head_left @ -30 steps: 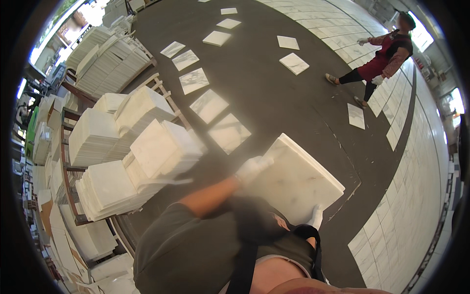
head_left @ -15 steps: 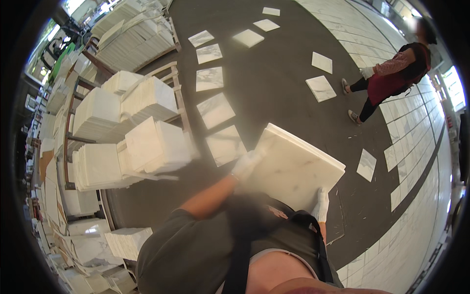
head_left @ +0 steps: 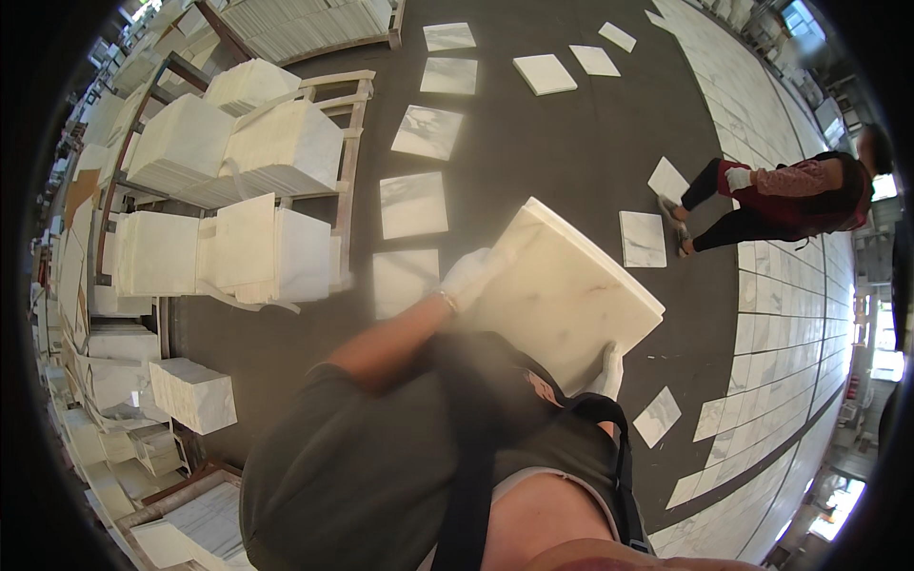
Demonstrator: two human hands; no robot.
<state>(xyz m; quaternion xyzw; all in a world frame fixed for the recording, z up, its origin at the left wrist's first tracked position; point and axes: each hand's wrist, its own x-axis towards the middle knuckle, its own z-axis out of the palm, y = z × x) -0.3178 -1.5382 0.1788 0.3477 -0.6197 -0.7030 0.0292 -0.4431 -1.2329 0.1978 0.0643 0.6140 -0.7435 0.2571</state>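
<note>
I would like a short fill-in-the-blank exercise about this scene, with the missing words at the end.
1. The person's gloved left hand and gloved right hand hold flat, four-sided white stone tiles; both these gloves are ____.
2. A co-worker in a dark red apron is in the ____ half of the picture.
3. Thick bundles of pale stone slabs stand on the person's ____ side.

Missing words: white; right; left.

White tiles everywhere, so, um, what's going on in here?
A person holds a short stack of white tiles in front of their body, left hand at its left side and right hand at its lower right, both gloved. Separate tiles lie spread over the dark floor. Strapped stacks stand to the left. To the right, another person is near long rows of tiles.
</note>
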